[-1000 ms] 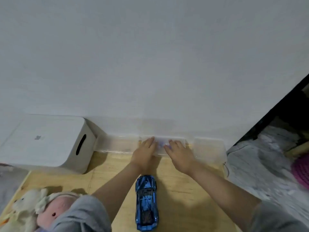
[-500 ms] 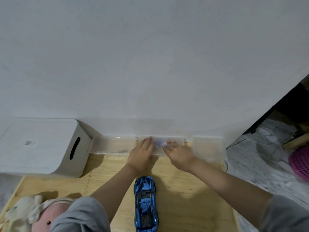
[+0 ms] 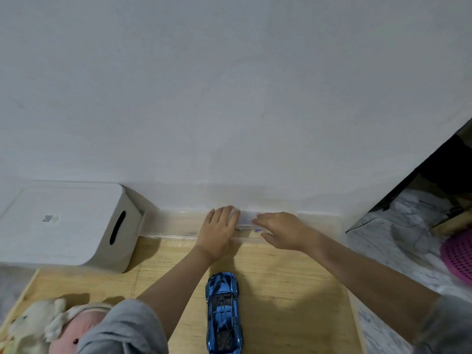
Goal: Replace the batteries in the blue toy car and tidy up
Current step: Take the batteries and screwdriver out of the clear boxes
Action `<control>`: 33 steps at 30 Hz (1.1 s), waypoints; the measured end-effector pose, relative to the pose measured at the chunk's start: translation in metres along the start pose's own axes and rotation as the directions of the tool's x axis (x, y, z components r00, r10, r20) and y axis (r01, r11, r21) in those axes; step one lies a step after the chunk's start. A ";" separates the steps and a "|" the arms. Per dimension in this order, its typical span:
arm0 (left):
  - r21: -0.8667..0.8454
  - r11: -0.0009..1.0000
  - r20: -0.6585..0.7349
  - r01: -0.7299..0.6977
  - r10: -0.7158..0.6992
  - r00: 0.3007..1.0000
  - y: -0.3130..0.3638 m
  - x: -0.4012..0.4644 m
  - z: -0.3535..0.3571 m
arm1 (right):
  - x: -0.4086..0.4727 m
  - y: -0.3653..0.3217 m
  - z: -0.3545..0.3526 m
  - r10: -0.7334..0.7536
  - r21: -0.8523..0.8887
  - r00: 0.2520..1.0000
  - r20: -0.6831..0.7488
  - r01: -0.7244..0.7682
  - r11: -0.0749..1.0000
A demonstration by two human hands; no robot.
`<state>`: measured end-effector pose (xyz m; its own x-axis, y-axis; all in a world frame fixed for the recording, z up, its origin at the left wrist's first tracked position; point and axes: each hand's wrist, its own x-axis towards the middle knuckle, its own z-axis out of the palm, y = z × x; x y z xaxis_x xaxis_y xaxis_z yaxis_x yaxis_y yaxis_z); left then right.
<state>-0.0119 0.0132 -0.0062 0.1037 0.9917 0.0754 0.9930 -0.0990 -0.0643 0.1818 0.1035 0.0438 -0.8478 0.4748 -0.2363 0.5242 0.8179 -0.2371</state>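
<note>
Both hands have drawn apart on the clear box (image 3: pixel 176 224): left hand (image 3: pixel 217 232) flat, fingers together; right hand (image 3: pixel 281 229) curled at the lid. Car (image 3: pixel 222 312) lies behind them. A slipping lid could spill the contents.

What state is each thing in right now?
Car: upright on the wooden table, untouched.
Clear tray: against the wall, both hands on it.
Left hand: flat on the tray.
Right hand: fingers curled at something small; unclear what.
White box: closed.
Plush toy: lying at the table's corner.
</note>
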 end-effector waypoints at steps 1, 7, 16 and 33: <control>0.023 1.000 -0.012 0.007 -0.007 1.000 0.001 0.000 0.000 | -0.001 0.001 -0.002 0.010 0.018 1.000 -0.008 -0.010 1.000; 0.092 0.995 -0.090 0.046 -0.038 0.995 0.002 -0.011 0.007 | -0.007 0.007 0.001 0.071 0.108 0.968 -0.240 -0.046 0.993; 0.011 0.999 -0.102 0.043 -0.041 0.994 -0.005 -0.009 0.006 | 0.001 0.010 -0.008 0.049 -0.007 0.820 -0.571 -0.065 0.998; 0.043 0.999 -0.056 0.026 -0.024 0.998 -0.019 -0.009 -0.002 | 0.002 0.009 0.009 0.041 -0.081 0.701 -0.712 -0.139 0.987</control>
<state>-0.0312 0.0063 -0.0039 0.0828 0.9877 0.1324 0.9921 -0.0691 -0.1052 0.1853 0.1086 0.0326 -0.6307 0.5975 0.4951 0.6288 0.7674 -0.1251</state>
